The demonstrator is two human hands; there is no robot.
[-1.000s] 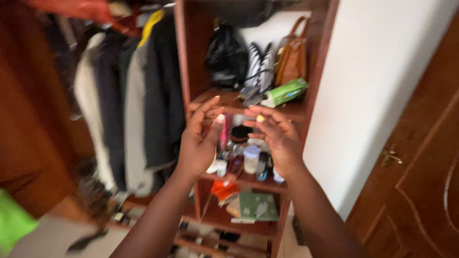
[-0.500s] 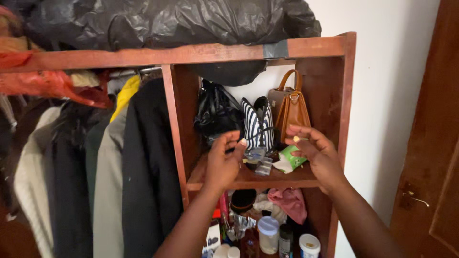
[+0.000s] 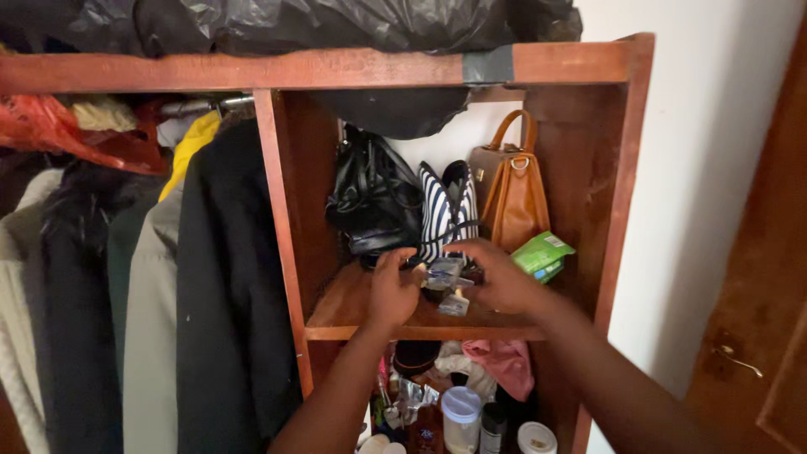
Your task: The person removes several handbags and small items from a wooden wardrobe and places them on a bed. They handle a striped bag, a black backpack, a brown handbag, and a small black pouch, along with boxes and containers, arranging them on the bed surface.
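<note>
Both hands meet over the middle of a reddish wooden shelf point(image 3: 353, 311), its board smooth and slightly glossy. The left hand point(image 3: 393, 290) is curled, fingers bent in around the near end of a small clear packet point(image 3: 444, 273) — crinkled, shiny plastic with a bluish tint. The right hand point(image 3: 502, 282) comes in from the other side, fingers folded over the packet's far end; how tightly either hand grips is hard to tell, since the knuckles hide the fingertips. Just below the packet a small pale, blocky piece point(image 3: 455, 304) lies on the shelf board.

Behind the hands stand three bags in a row: a black bag point(image 3: 374, 202) of soft, creased leather-like material, a striped pouch point(image 3: 445, 210) in black and white, and a stiff tan handbag point(image 3: 508, 189) with a rounded handle and metal ring. A green box point(image 3: 543, 255) leans tilted at the right wall of the shelf.

On the shelf below, a pink cloth point(image 3: 504, 361) lies bunched beside round-lidded jars point(image 3: 459, 416). To the left hang dark coats point(image 3: 227, 277) — matte, heavy fabric. A wrinkled black plastic sack point(image 3: 336, 21) sits on top of the wardrobe.
</note>
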